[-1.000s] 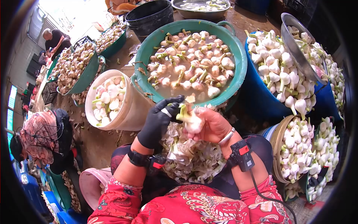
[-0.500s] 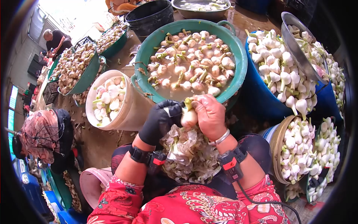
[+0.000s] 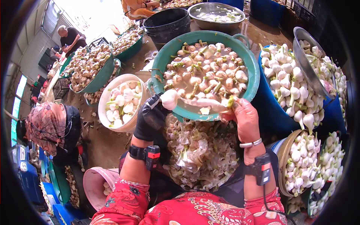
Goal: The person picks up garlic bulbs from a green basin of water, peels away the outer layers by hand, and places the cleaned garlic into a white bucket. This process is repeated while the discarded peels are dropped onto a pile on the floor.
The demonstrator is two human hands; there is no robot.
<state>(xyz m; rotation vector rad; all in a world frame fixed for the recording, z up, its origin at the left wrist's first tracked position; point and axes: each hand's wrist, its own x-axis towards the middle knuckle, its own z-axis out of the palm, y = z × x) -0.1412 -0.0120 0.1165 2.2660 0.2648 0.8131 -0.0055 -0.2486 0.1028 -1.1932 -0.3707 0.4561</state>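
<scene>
My left hand (image 3: 152,118), in a black glove, is closed on a pale garlic bulb (image 3: 170,99). Bare and wearing a bracelet, my right hand (image 3: 245,118) pinches the green tip of a long strip of garlic skin (image 3: 202,103), which stretches from the bulb across to my fingers. Both hands are at the near rim of a green tub (image 3: 162,58), where garlic bulbs float in cloudy water. Below them, between my knees, lies a heap of peeled garlic skins (image 3: 198,153).
To the left stands a white bucket (image 3: 139,112) of peeled garlic. A blue barrel (image 3: 264,93) heaped with white bulbs and a tan bucket (image 3: 283,161) are on the right. A co-worker in a patterned head covering (image 3: 47,125) sits at the left; another person (image 3: 69,39) bends farther back.
My hands have moved apart, the right one going right with a strip of skin drawn off the bulb. The bulb has moved left and up with my left hand. The view has shifted slightly.
</scene>
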